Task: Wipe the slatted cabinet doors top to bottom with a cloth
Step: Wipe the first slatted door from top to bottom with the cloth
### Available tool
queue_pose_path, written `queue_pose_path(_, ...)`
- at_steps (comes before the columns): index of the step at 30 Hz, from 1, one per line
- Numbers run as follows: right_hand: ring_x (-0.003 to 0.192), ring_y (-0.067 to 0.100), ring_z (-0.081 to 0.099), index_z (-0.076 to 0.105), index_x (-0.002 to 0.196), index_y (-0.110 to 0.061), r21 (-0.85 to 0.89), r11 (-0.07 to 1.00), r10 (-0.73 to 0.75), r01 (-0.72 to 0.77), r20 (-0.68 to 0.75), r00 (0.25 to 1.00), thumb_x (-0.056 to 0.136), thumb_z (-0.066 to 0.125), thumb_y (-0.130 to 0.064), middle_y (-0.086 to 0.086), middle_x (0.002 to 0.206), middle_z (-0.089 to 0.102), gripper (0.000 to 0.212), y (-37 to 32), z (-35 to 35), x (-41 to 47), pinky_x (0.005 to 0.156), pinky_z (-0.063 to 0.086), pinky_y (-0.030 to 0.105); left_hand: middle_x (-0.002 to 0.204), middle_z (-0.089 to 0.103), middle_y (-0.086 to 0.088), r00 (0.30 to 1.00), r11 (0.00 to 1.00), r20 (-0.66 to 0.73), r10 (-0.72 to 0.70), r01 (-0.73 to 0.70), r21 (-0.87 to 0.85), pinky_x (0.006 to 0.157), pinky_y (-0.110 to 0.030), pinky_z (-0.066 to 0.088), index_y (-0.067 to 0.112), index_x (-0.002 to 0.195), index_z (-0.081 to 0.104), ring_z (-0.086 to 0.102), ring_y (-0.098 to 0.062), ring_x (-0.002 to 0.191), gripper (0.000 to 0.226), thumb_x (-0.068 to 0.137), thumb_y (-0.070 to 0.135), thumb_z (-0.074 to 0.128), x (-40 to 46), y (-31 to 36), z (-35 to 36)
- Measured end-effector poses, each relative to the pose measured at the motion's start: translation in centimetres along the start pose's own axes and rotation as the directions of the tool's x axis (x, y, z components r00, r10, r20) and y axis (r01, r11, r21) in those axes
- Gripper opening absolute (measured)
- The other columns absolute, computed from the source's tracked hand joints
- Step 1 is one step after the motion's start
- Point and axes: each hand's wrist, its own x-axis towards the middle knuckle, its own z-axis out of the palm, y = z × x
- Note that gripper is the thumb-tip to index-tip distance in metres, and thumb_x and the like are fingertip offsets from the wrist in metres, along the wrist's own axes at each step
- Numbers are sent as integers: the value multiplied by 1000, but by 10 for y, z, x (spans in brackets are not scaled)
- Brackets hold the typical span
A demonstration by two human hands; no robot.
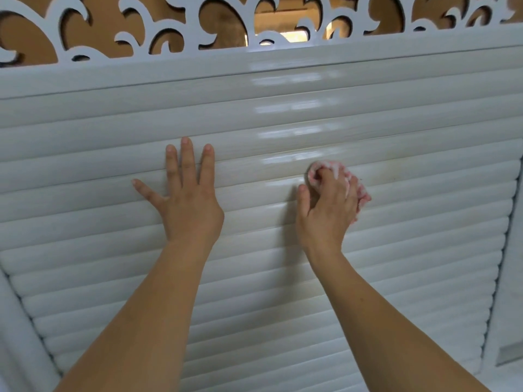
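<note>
Cloth [338, 181] bunched in right hand [325, 210]

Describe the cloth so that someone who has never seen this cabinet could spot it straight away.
Start at the white cut-out scrollwork panel along the top, then drop down onto the white slatted door below it. Two hands rest there: the left hand lies flat and bare, while the right hand grips a bunched cloth. It is the only pink-and-white thing against the plain pale slats.

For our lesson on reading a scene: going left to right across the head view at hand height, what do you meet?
Door's left frame edge → left hand, flat on the slats → right hand → pink cloth in its grip → door's right frame edge.
</note>
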Motion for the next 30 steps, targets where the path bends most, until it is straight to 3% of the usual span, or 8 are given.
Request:
queue_pose_path(4,126,41,37,60,118,-17,-108,958,-267,266,6,964,89,47,-41,16,130,53,40,-13,15,-18,106,29,58,154,-25,-3,1000,1000,-4,-10,10,-16,100,-74,-3,27,148,-14,-23,-25,141,88,81,-2,34,0,5,2)
queue_pose_path(8,115,37,43,60,114,-24,-137,854,-499,502,54,865,87,52,-40,8,122,52,32,-40,26,-35,105,26,61,154,-23,-4,1000,999,-4,-8,8,-39,100,-74,-4,27,148,-12,-22,-25,141,82,87,9,39,1,4,4)
queue_pose_path(12,104,31,47,67,109,-27,-135,795,-586,592,81,806,83,56,-35,1,107,64,30,-67,31,-40,101,30,57,156,-19,-1,1000,998,-1,5,-5,-66,99,-74,-6,31,149,-8,-20,-23,142,62,97,30,26,3,0,5)
queue_pose_path(15,95,31,52,67,105,-28,-136,756,-635,641,88,768,87,53,-36,0,101,64,24,-58,22,-23,94,37,50,155,-22,0,1000,999,-8,24,-24,-44,99,-74,-6,32,147,-14,-22,-22,141,70,91,15,25,2,-5,4)
queue_pose_path(19,93,31,49,69,96,-28,-181,785,-596,593,40,802,87,55,-39,3,96,66,20,-24,9,6,92,38,45,152,-31,0,1000,1000,-8,16,-16,8,99,-73,-7,32,144,-22,-28,-21,139,92,80,-4,33,0,-6,3)
queue_pose_path(27,86,37,55,68,90,-18,-216,900,-382,378,23,924,84,57,-23,13,93,62,13,37,-27,46,82,46,49,151,-32,0,1000,1000,26,12,-12,27,98,-74,-8,33,143,-25,-28,-21,139,93,81,-4,34,0,-5,0)
queue_pose_path(30,95,40,50,67,91,-14,-196,952,-236,236,20,971,88,52,-17,18,104,59,16,50,-43,57,79,45,51,152,-31,1,999,999,44,5,-7,32,98,-74,-7,33,144,-23,-27,-20,140,92,82,-4,34,-1,-4,-5)
